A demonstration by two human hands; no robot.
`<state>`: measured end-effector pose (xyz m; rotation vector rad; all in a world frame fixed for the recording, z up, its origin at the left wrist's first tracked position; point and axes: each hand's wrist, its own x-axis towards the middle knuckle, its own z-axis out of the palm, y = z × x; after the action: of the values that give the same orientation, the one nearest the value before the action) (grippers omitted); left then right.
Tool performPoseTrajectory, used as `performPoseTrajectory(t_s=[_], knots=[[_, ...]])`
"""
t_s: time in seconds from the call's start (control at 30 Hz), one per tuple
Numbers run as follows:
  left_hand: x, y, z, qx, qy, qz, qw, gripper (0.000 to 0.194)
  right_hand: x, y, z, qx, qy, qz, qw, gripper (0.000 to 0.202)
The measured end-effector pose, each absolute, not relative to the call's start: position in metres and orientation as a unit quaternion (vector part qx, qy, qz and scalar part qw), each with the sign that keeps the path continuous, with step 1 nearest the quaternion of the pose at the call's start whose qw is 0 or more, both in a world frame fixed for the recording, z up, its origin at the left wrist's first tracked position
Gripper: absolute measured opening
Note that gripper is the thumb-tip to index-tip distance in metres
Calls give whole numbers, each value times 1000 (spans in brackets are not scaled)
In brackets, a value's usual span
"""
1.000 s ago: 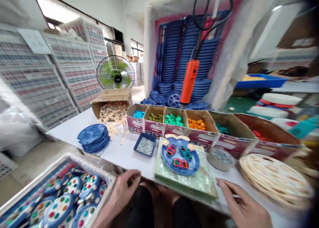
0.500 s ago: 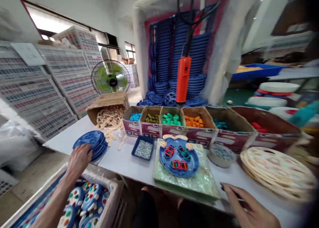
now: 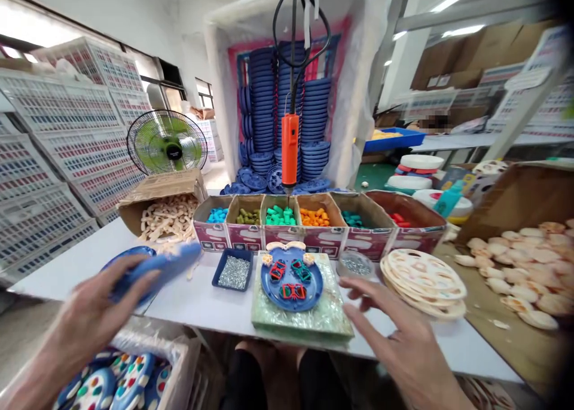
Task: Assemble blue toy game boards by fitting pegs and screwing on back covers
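My left hand (image 3: 103, 296) grips a round blue plastic disc (image 3: 165, 268), smeared by motion and tilted, above the table's left side. Partly behind it lie more blue discs (image 3: 128, 254). On a plastic-wrapped green block (image 3: 300, 323) rests a blue disc base (image 3: 292, 299) carrying red and green frame-shaped parts and a cream piece along its far edge. My right hand (image 3: 399, 332) hovers just right of the block, fingers apart and holding nothing. Close to its fingertips stand a round tub of small metal pieces (image 3: 356, 265) and stacked cream discs with holes (image 3: 424, 281).
An orange electric screwdriver (image 3: 290, 150) hangs above a row of cardboard bins (image 3: 309, 242) with coloured parts. A blue tray (image 3: 233, 271) holds small metal pieces. Left are a box of cream parts (image 3: 161, 189), a fan (image 3: 168, 144) and a crate of blue toys (image 3: 179, 350).
My left hand has lifted a blue disc off the stack and moved right with it. My right hand has come up nearer the block, and the view has turned right.
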<state>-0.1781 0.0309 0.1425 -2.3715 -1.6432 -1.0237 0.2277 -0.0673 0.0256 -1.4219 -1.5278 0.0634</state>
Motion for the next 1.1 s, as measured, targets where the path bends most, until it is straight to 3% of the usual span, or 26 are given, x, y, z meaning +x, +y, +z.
performPoseTrajectory(t_s=[0.13, 0.27, 0.37, 0.47, 0.63, 0.7, 0.77, 0.9, 1.0, 1.1], knots=[[-107, 22, 128, -847, -420, -245, -213, 31, 192, -62, 55, -543, -666, 252, 445, 62], [-55, 29, 101, -820, -321, -228, -417, 30, 176, -63, 46, -504, -620, 410, 439, 42], [-45, 38, 76, -719, -329, -333, -513, 50, 178, -67, 22, -528, -479, 452, 537, 38], [-46, 36, 49, -619, -373, -366, -586, 53, 182, -71, -1, -541, -322, 454, 631, 45], [-38, 13, 26, -516, -361, -316, -710, 51, 183, -72, -20, -550, -279, 451, 644, 51], [-31, 8, 25, -492, -345, -328, -729, 50, 185, -71, -23, -584, -340, 398, 621, 51], [-26, 6, 24, -479, -338, -350, -731, 48, 189, -69, -24, -630, -443, 261, 582, 55], [-20, 7, 19, -473, -333, -381, -722, 49, 200, -65, -17, -601, -699, 0, 386, 77], [-14, 7, 13, -456, -361, -402, -708, 56, 202, -60, -9, -563, -778, -80, 267, 103], [-6, 8, 10, -430, -379, -425, -700, 59, 201, -52, -4, -563, -787, -131, 218, 115]])
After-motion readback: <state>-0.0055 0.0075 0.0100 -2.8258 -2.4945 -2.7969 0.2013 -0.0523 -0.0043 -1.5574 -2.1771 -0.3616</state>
